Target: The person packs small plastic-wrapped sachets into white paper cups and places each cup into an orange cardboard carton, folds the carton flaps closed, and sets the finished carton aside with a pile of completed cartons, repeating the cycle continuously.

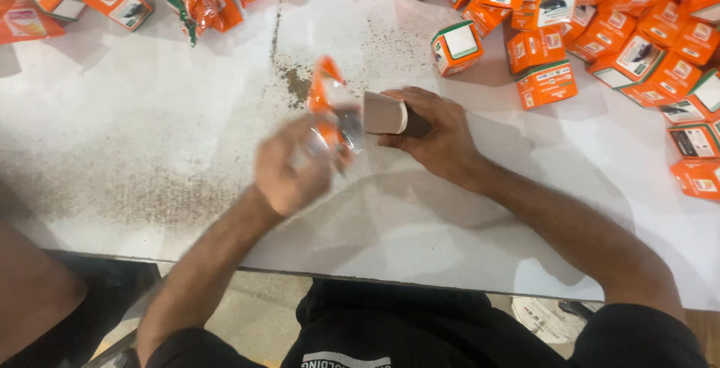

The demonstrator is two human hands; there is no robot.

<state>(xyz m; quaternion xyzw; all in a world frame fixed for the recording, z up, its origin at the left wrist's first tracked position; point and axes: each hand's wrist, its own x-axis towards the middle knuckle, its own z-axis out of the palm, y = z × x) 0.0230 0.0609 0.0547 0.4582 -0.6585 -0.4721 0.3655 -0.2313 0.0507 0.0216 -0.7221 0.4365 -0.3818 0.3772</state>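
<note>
Centre of frame: small open-ended cardboard carton (385,113), light and crushable, clamped by right hand (439,132) on white table (150,150). Blurred left hand (292,165) fingers closed on crinkly orange-and-clear plastic sachet (330,109), likely limp, slippery; best pinched at sealed edge.

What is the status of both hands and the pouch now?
Left hand grips orange-and-clear pouch, blurred. Right hand holds small open carton, mouth toward pouch. Table bare between them; loose orange cartons piled far right.
</note>
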